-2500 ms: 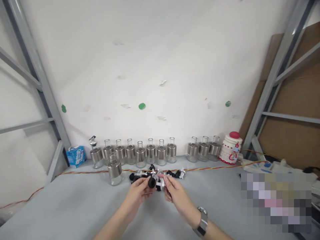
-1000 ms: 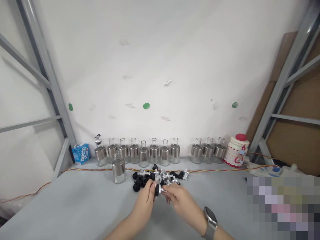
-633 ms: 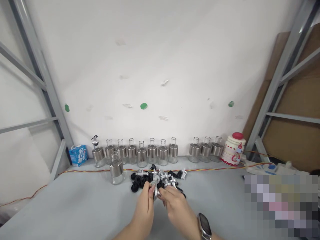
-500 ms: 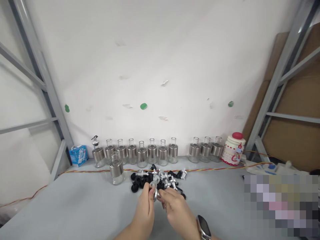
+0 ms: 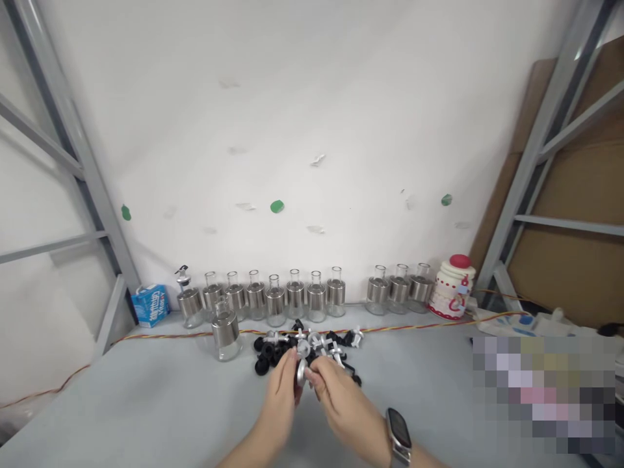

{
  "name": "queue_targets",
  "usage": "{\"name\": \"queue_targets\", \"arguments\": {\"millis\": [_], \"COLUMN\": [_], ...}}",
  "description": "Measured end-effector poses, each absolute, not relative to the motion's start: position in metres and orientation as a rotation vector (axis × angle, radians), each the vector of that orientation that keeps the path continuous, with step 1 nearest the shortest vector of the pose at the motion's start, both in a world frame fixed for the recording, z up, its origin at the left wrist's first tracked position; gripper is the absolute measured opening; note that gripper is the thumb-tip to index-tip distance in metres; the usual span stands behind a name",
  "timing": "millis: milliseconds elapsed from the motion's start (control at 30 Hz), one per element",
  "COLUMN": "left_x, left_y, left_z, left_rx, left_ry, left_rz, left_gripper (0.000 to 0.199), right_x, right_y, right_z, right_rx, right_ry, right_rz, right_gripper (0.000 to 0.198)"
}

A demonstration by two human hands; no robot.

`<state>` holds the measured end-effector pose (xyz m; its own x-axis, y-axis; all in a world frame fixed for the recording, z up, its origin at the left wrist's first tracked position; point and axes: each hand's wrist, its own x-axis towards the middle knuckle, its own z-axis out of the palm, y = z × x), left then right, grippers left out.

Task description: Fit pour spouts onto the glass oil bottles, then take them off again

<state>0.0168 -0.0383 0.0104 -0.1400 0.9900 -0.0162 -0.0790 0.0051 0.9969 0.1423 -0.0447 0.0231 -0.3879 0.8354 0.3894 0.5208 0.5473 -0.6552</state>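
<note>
White wall [image 5: 312,130] and grey steel racking [image 5: 73,169] bound the scene, with brown board [image 5: 575,188] leaning at the right. A pale grey worktop [image 5: 146,403] runs to the wall; a twisted red-and-yellow cable [image 5: 414,328] lies across its far part. Along the wall stands a row of glass bottles with steel collars [image 5: 295,299], one further bottle [image 5: 225,330] set forward of the row at the left, a blue carton [image 5: 149,304] at the far left, and a red-and-white jar [image 5: 451,287] at the right. In front of the row lies a loose pile of black and silver stopper parts [image 5: 273,351].

Just nearer than the pile, the left hand [image 5: 280,400] and the right hand [image 5: 341,403], which wears a wristwatch [image 5: 398,432], meet fingertip to fingertip; both are closed on one small silver cap [image 5: 301,372], held clear of the worktop between them. Judged from this grip, the step in hand is the fitting together of a stopper piece. The next move would call for holding the small cap steady, as its mating part is hidden by the fingers.
</note>
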Motion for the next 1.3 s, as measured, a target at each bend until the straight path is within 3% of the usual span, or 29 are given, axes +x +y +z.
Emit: {"name": "queue_targets", "arguments": {"millis": [200, 333, 467, 600, 733, 867, 933, 1000, 1133, 1233, 1300], "left_x": [0.017, 0.014, 0.011, 0.006, -0.003, -0.004, 0.001, 0.009, 0.018, 0.018, 0.018], "left_y": [-0.038, -0.042, -0.043, -0.038, -0.029, -0.022, -0.019, -0.016, -0.014, -0.018, -0.022], "left_z": [0.006, -0.006, -0.012, -0.012, -0.015, -0.019, -0.02, -0.017, -0.008, -0.001, 0.002], "left_rx": [1.06, 1.483, 1.992, 2.391, 2.66, 2.624, 2.465, 2.133, 1.156, 1.0, 0.962], "left_ry": [1.307, 1.323, 1.436, 1.47, 1.256, 1.105, 1.214, 1.351, 1.356, 1.32, 1.3], "left_rz": [1.281, 1.401, 1.557, 1.687, 1.699, 1.635, 1.604, 1.525, 1.145, 1.058, 1.036], "left_gripper": [0.042, 0.04, 0.038, 0.033, 0.029, 0.036, 0.041, 0.045, 0.046, 0.043, 0.041], "right_x": [0.135, 0.132, 0.126, 0.118, 0.117, 0.13, 0.136, 0.139, 0.138, 0.14, 0.141], "right_y": [-0.041, -0.046, -0.055, -0.055, -0.044, -0.032, -0.029, -0.027, -0.031, -0.034, -0.034], "right_z": [-0.005, -0.007, -0.005, -0.006, -0.003, 0.009, 0.015, 0.017, 0.016, 0.013, 0.011], "right_rx": [-0.976, -0.873, -0.918, -1.052, -1.138, -1.029, -1.014, -1.101, -1.142, -1.054, -1.027], "right_ry": [-2.046, -1.964, -1.869, -1.701, -1.428, -1.184, -1.219, -1.374, -1.812, -2.102, -2.205], "right_rz": [0.356, 0.24, 0.342, 0.692, 1.331, 2.061, 2.138, 1.905, 1.003, 0.508, 0.337], "right_gripper": [0.018, 0.022, 0.022, 0.022, 0.035, 0.033, 0.034, 0.039, 0.039, 0.027, 0.024]}}
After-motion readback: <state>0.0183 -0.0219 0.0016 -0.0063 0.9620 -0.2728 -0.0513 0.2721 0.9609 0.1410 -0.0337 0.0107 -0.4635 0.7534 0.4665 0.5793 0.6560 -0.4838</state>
